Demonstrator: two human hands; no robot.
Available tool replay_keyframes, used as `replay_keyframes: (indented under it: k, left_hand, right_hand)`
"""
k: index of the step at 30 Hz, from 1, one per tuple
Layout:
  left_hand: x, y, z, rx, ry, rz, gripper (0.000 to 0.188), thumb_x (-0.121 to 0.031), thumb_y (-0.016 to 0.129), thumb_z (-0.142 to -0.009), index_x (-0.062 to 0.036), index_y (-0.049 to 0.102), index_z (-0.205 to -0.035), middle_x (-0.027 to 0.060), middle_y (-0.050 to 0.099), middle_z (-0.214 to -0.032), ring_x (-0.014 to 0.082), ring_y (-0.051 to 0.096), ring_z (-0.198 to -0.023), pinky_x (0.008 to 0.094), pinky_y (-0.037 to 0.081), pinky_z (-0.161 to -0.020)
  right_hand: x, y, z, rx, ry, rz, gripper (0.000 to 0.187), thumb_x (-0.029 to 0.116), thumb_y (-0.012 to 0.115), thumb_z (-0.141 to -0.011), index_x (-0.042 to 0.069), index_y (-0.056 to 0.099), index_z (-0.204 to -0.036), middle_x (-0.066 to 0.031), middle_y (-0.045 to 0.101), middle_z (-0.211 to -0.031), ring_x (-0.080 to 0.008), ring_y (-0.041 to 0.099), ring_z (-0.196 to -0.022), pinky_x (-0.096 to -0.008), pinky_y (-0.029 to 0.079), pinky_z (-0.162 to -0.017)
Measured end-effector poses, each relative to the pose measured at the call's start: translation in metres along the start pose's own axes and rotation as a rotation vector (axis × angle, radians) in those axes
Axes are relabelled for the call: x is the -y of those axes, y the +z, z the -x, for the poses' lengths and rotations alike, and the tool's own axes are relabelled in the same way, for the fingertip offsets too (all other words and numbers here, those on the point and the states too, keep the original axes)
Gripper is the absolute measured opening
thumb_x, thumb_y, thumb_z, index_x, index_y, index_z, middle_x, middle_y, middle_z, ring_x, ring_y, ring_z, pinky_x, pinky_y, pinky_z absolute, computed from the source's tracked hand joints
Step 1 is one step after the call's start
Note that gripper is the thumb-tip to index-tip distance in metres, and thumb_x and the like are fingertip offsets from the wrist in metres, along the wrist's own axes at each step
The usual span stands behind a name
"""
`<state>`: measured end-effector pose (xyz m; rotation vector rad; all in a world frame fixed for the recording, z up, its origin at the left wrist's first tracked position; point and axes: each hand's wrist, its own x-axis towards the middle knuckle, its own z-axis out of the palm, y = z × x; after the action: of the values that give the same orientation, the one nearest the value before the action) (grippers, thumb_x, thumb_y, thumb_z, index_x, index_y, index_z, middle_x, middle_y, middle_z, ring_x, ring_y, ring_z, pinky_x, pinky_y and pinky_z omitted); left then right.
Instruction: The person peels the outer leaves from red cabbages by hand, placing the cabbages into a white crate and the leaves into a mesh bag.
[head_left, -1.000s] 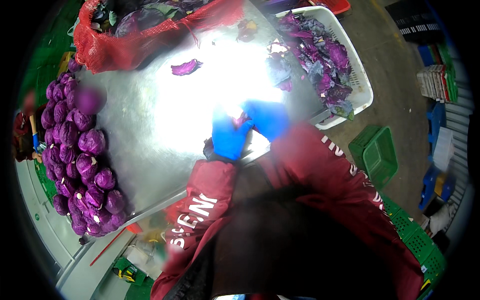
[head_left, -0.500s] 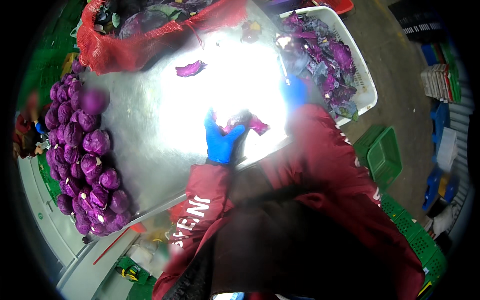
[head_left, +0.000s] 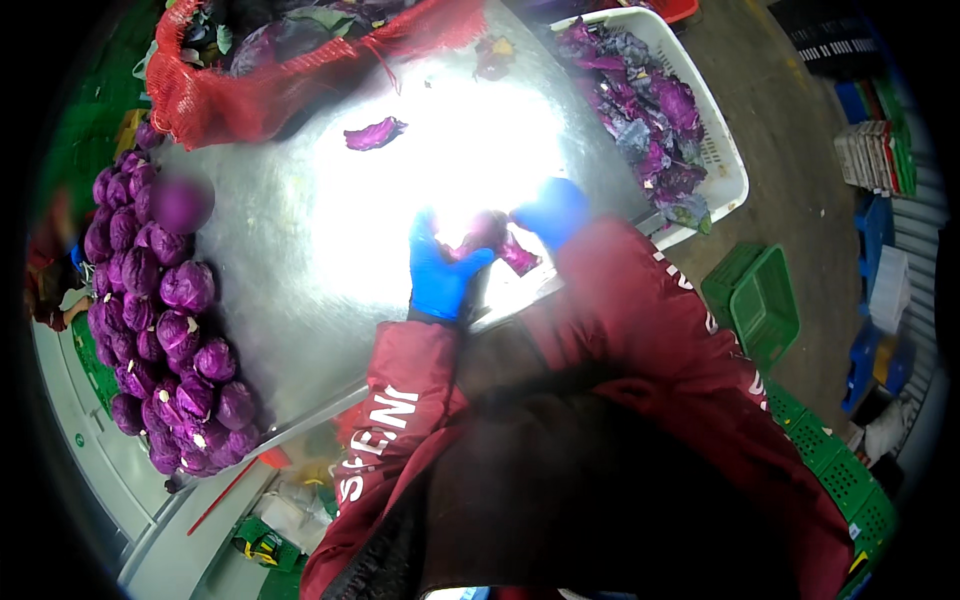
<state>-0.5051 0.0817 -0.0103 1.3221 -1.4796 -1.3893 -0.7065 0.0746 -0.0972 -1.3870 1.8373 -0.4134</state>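
Observation:
A purple cabbage (head_left: 486,228), partly lost in glare, sits near the close edge of the metal table (head_left: 290,310). My left hand (head_left: 438,278), in a blue glove, grips its left side, thumb across the near side. A loose purple leaf (head_left: 518,257) lies or hangs at the cabbage's right. My right hand (head_left: 555,212), also blue-gloved, is close to the cabbage on the right. Blur and bright light hide its fingers and anything in them. Farther up the table lies another torn purple leaf (head_left: 374,134).
Many purple cabbages (head_left: 180,335) are piled along the table's left side. A red mesh sack (head_left: 240,105) with cabbages stands at the back. At the right, a white crate (head_left: 737,180) holds stripped leaves. Green crates (head_left: 765,305) stand on the floor. Another person (head_left: 45,265) is at far left.
My right hand has come left and slightly down from beside the white crate to the cabbage. My left hand stays at the cabbage. The view has shifted slightly.

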Motion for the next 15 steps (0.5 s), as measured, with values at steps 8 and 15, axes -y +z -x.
replay_keyframes:
  k: [8,15]
  left_hand:
    - [-0.003,-0.009,-0.006,0.198,-0.036,0.191,0.105,-0.001,0.081,-0.055,-0.0030,0.023,-0.143,0.0117,0.035,-0.140,0.0252,0.034,-0.128,0.0370,0.030,-0.108]
    - [-0.005,-0.011,0.002,0.274,-0.044,0.052,0.104,0.009,0.075,-0.055,-0.0036,0.023,-0.144,0.0112,0.037,-0.139,0.0242,0.034,-0.130,0.0358,0.031,-0.108]
  right_hand:
    - [0.085,-0.060,0.037,0.007,-0.312,-0.083,0.057,0.043,0.073,-0.070,0.007,0.053,-0.109,-0.0149,0.063,-0.100,-0.0343,0.062,-0.086,-0.0392,0.050,-0.077]
    - [0.050,-0.034,0.000,-0.118,0.068,0.446,0.048,0.030,0.063,-0.079,0.011,0.053,-0.122,-0.0120,0.063,-0.103,-0.0338,0.063,-0.086,-0.0390,0.050,-0.073]
